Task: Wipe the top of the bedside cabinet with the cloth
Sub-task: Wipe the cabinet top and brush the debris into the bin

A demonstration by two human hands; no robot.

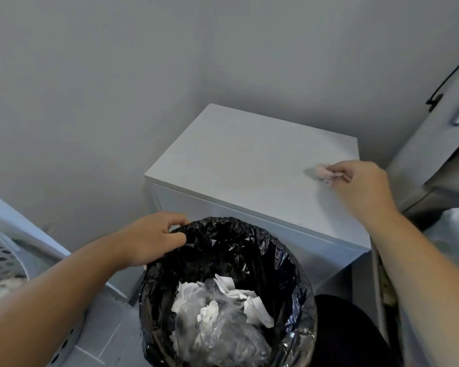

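My right hand is pinching the balled pinkish cloth against the white bedside cabinet top, near its right edge. My left hand is gripping the black-lined bin rim.

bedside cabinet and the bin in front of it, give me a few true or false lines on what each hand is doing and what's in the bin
1. The right hand pinches a small pinkish cloth against the cabinet top. True.
2. The left hand lies flat on the cabinet top. False: it grips the rim of the bin, which has a black bag as a liner.
3. The bin holds nothing. False: crumpled white paper and some clear plastic lie in it.
4. The cloth is nearer the right edge of the cabinet top than the left. True.
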